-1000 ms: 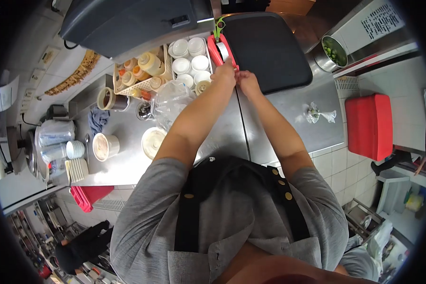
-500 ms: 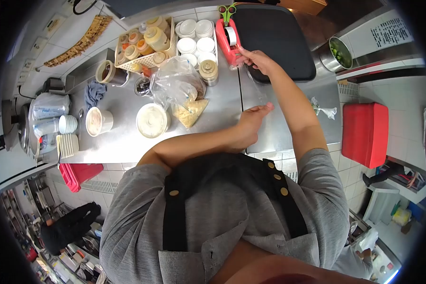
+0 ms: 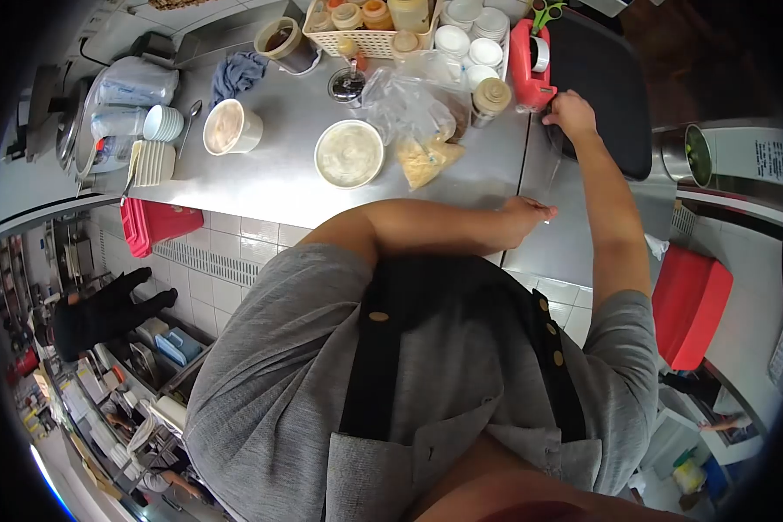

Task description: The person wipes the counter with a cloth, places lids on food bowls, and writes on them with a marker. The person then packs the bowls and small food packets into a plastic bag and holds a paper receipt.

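Note:
My right hand (image 3: 572,115) is closed with its fingers curled, just below the cutter end of a red tape dispenser (image 3: 529,70) that holds a white-cored roll. A faint clear strip, seemingly tape (image 3: 555,170), runs down from that hand over the steel counter. My left hand (image 3: 524,221) is closed in a pinch, low over the counter's front edge, with a tiny whitish bit at its fingertips that is too small to name. Left of it lie a clear bag of yellowish crumbs (image 3: 428,162) and a round lidded tub (image 3: 349,154).
A black tray (image 3: 605,87) lies behind my right hand. Green-handled scissors (image 3: 546,13) stand by the dispenser. Farther left are a sauce-bottle basket (image 3: 370,42), a capped jar (image 3: 491,100), another tub (image 3: 232,128) and a blue cloth (image 3: 237,74). A red bin (image 3: 692,309) stands right. Other people are in the background.
The view has shifted, so the counter items appear farther right and higher. My right hand has come off the dispenser's side to just below its end, its fingers more curled. My left hand stays pinched.

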The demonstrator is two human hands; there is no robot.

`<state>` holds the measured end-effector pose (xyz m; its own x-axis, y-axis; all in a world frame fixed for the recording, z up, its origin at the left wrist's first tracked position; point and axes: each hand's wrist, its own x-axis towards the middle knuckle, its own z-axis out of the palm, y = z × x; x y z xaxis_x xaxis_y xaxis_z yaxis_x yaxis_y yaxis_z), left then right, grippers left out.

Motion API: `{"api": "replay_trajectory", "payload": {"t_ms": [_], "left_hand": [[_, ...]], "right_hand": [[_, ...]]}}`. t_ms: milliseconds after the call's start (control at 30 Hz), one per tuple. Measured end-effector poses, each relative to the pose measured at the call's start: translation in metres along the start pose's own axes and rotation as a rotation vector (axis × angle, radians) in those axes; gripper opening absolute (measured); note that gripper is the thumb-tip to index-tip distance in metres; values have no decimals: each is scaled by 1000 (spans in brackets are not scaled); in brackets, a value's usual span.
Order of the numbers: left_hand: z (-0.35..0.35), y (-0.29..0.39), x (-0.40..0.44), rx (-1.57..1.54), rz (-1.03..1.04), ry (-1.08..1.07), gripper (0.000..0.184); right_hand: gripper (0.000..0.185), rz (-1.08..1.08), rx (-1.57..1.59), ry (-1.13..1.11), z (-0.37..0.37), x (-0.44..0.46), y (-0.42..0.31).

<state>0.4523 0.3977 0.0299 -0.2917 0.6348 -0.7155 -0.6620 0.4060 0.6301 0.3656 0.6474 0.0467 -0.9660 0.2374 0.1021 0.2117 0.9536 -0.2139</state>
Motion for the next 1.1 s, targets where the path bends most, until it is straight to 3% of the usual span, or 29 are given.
{"api": "replay_trajectory", "payload": {"t_ms": [100,167,200,233,267,367,400,433,467,533,567,633,667,733,933,1100], "left_hand": [[-49,15,-14,225,-19,-158,43],[-110,47,-46,480,142,-368,49],[-141,69,-69,630,181,-439,52],[-174,89,-94,783,216,-515,55],[-206,100,-115,831,233,-508,51],[-297,131,-159,935,183,-603,38],[-325,140,-164,1063,271,-632,27],[-349,154,-170,1146,357,-630,22],[-366,166,-178,1352,465,-491,24],[-394,180,-173,1496,459,-260,20],[-404,186,-161,1510,462,-285,20],[-422,192,-135,1217,292,-530,19],[-429,189,-130,1228,288,-559,19],[-433,185,-124,954,255,-682,20],[-462,166,-149,945,82,-698,20],[-467,151,-161,1010,215,-664,21]], "right_hand": [[37,-111,-107,147,22,-12,3],[39,653,596,93,13,-32,-20],[39,666,596,99,12,-46,-35],[37,819,983,74,10,-65,-54],[36,956,1376,55,9,-81,-77],[26,1041,1882,54,7,-109,-184],[24,1048,2010,70,9,-111,-219],[24,1060,2012,93,15,-111,-248],[24,1073,2056,175,26,-110,-274],[25,1090,2101,289,43,-104,-312],[25,1142,2097,381,49,-101,-327],[23,1253,2054,547,61,-94,-347],[23,1269,2050,581,67,-94,-353],[23,1275,1869,607,74,-96,-361],[25,1346,1727,601,89,-108,-395],[25,1336,1638,740,86,-111,-409]]}}
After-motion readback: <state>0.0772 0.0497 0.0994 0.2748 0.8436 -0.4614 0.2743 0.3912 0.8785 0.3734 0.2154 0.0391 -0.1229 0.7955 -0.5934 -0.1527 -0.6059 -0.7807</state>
